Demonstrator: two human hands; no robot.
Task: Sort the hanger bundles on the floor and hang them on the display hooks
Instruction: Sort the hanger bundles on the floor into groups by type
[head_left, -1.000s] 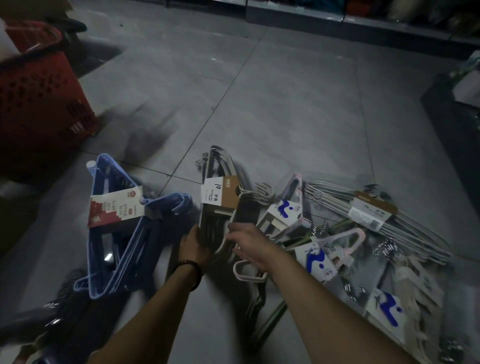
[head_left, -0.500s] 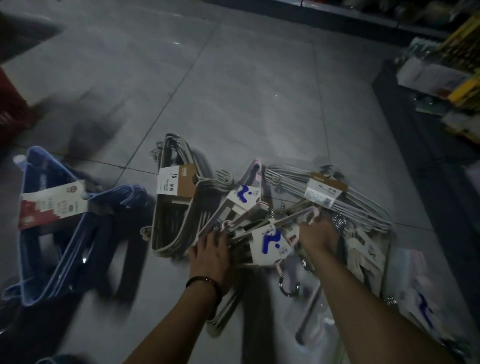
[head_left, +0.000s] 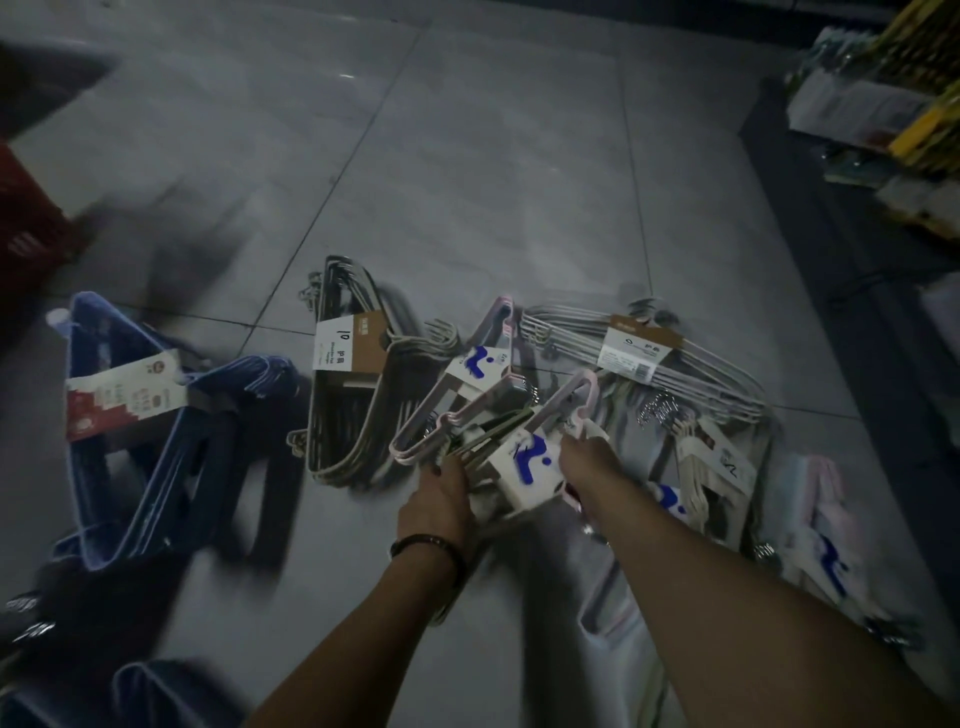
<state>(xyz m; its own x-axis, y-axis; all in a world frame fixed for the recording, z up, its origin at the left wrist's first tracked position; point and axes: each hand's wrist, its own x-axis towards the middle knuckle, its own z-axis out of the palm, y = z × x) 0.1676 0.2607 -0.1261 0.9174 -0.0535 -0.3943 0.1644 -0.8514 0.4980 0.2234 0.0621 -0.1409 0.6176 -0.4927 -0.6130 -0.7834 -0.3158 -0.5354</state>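
Note:
Several hanger bundles lie on the grey tiled floor. A pink-and-white bundle with a white and blue label (head_left: 527, 460) sits in the middle, and both hands hold it. My left hand (head_left: 439, 501) grips its lower left side, my right hand (head_left: 584, 457) grips its right edge by the label. A second pink bundle (head_left: 480, 366) lies just behind. To the left are a dark grey wire bundle with a brown card (head_left: 353, 358) and a blue bundle with a red and white card (head_left: 124, 415). A pale grey wire bundle (head_left: 641, 348) lies at the right.
More cream and pastel bundles (head_left: 727, 467) lie at the right by my right forearm. A red basket (head_left: 26, 228) stands at the far left. A dark low shelf base with packaged goods (head_left: 872, 114) runs along the right. Open floor tiles lie beyond the pile.
My left hand moved off the dark grey bundle to the right, and my right hand shifted right as well. Both now hold the pink-and-white labelled bundle. The view swung to the right.

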